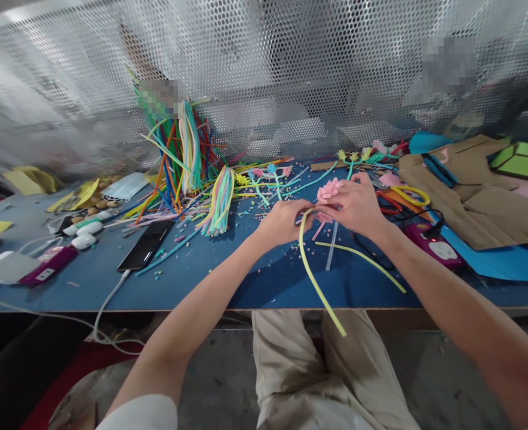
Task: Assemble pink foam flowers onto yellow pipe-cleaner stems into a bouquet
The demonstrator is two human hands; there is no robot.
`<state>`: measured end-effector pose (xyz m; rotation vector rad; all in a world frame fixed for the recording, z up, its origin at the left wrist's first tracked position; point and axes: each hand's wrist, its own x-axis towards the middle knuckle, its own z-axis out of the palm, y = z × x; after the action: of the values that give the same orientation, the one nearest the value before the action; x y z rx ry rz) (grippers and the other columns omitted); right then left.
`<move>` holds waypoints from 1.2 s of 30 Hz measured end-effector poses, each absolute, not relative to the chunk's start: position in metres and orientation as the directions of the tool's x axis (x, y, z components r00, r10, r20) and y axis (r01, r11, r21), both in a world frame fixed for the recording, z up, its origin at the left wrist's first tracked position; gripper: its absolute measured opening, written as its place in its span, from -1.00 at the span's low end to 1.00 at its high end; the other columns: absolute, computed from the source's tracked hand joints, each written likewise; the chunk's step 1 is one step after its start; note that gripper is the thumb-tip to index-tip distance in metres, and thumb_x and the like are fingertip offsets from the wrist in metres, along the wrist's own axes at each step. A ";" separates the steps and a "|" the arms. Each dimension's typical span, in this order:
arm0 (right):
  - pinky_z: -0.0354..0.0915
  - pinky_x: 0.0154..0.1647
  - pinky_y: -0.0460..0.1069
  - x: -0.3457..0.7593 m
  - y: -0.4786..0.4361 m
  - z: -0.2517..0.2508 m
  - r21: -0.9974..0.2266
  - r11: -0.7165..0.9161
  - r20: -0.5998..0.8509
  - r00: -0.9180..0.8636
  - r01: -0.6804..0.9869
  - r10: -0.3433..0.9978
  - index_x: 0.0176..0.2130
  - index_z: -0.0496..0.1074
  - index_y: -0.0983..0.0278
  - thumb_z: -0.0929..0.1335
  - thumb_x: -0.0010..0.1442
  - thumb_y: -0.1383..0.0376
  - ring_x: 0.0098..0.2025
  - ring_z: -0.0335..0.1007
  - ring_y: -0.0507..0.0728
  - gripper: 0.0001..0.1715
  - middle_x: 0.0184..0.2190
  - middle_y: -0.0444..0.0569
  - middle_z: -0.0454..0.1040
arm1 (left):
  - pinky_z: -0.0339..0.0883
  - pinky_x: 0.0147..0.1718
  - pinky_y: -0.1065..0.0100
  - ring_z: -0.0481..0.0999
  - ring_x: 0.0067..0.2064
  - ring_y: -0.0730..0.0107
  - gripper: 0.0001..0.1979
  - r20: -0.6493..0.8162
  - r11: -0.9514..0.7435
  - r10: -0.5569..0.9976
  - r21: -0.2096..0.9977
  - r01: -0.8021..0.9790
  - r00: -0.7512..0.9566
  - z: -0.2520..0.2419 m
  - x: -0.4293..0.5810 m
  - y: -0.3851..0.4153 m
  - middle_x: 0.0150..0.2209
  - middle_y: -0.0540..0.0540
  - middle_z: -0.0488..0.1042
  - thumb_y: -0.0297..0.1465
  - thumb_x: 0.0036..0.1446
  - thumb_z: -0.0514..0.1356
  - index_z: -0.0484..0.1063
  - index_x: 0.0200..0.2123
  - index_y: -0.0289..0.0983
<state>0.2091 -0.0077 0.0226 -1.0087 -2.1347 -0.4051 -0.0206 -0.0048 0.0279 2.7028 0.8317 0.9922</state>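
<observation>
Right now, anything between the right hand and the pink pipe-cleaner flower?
Nothing visible: the right hand is at the pink pipe-cleaner flower. The yellow pipe cleaner at the left hand hangs down, below the flower.

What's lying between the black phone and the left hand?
Between the black phone and the left hand, the head view shows a teal stem, small scraps and a pastel bundle's lower end.

Pale glare whitens the perforated metal screen [264,71] toward ten o'clock; the floor [219,370] around six o'clock is dim. Wide-angle stretching distorts the edges; pixelated blocks [449,64] blot ten and two o'clock.
</observation>
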 end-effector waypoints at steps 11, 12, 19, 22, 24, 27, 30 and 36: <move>0.00 0.02 0.15 0.211 -0.008 0.026 0.006 0.623 0.684 -0.457 0.782 0.568 -0.27 0.66 0.14 0.29 0.42 -0.01 -0.19 0.43 0.16 -0.54 -0.30 -0.06 0.67 | 0.41 -0.30 0.44 0.62 -0.31 0.44 -0.79 0.569 -0.826 0.564 0.373 0.423 0.599 0.033 -0.024 0.000 -0.23 -0.11 0.67 -0.31 0.37 0.20 0.55 -0.05 -0.28; 0.01 0.01 0.15 0.211 -0.008 0.027 0.012 0.613 0.670 -0.461 0.790 0.581 -0.29 0.65 0.17 0.29 0.41 0.01 -0.20 0.43 0.16 -0.55 -0.31 -0.04 0.66 | 0.44 -0.27 0.43 0.63 -0.28 0.44 -0.81 0.587 -0.832 0.554 0.374 0.409 0.590 0.034 -0.024 0.000 -0.20 -0.12 0.67 -0.33 0.37 0.20 0.56 -0.07 -0.28; 0.03 0.00 0.12 0.211 -0.006 0.026 0.034 0.587 0.622 -0.477 0.809 0.621 -0.33 0.60 0.20 0.29 0.40 0.06 -0.22 0.44 0.16 -0.58 -0.32 -0.03 0.64 | 0.49 -0.32 0.47 0.61 -0.28 0.47 -0.85 0.568 -0.783 0.614 0.527 0.331 0.549 0.029 -0.025 0.006 -0.21 -0.11 0.63 -0.31 0.31 0.27 0.57 -0.18 -0.27; 0.02 -0.01 0.13 0.209 -0.008 0.026 0.023 0.578 0.602 -0.473 0.816 0.644 -0.36 0.58 0.23 0.32 0.36 0.10 -0.22 0.44 0.18 -0.62 -0.36 -0.02 0.63 | 0.47 -0.35 0.49 0.58 -0.31 0.50 -0.88 0.562 -0.770 0.625 0.558 0.310 0.541 0.024 -0.025 0.009 -0.24 -0.09 0.60 -0.35 0.29 0.29 0.55 -0.22 -0.29; 0.01 0.01 0.14 0.208 -0.009 0.027 -0.023 0.598 0.589 -0.472 0.801 0.656 -0.35 0.58 0.22 0.32 0.34 0.17 -0.21 0.44 0.17 -0.68 -0.34 -0.04 0.65 | 0.46 -0.28 0.45 0.56 -0.29 0.49 -0.90 0.599 -0.804 0.583 0.520 0.287 0.549 0.023 -0.025 0.011 -0.27 -0.08 0.59 -0.37 0.27 0.31 0.55 -0.24 -0.29; -0.03 0.03 0.15 0.208 -0.011 0.029 -0.091 0.650 0.573 -0.494 0.755 0.654 -0.31 0.60 0.18 0.31 0.31 0.27 -0.20 0.45 0.15 -0.74 -0.25 -0.10 0.69 | 0.45 -0.15 0.36 0.55 -0.22 0.44 -0.88 0.625 -0.872 0.471 0.438 0.220 0.623 0.025 -0.025 0.012 -0.25 -0.10 0.58 -0.34 0.26 0.33 0.55 -0.23 -0.28; -0.06 0.04 0.17 0.208 -0.013 0.032 -0.085 0.695 0.541 -0.552 0.714 0.634 -0.24 0.61 0.16 0.33 0.31 0.27 -0.17 0.45 0.16 -0.77 -0.21 -0.11 0.70 | 0.44 -0.16 0.35 0.53 -0.21 0.42 -0.90 0.565 -0.890 0.399 0.426 0.159 0.722 0.032 -0.028 0.012 -0.21 -0.13 0.57 -0.36 0.26 0.32 0.57 -0.21 -0.27; -0.06 0.08 0.17 0.208 -0.015 0.034 -0.097 0.725 0.506 -0.593 0.682 0.626 -0.27 0.62 0.16 0.32 0.28 0.34 -0.17 0.42 0.15 -0.75 -0.22 -0.14 0.70 | 0.45 -0.13 0.34 0.56 -0.18 0.41 -0.83 0.442 -0.858 0.372 0.499 0.120 0.816 0.042 -0.037 0.014 -0.11 -0.16 0.56 -0.47 0.26 0.24 0.61 -0.11 -0.24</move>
<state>0.2079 -0.0145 0.0342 -0.9929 -2.4105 -0.1443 -0.0366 0.0139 0.0417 2.5430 0.3660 0.7493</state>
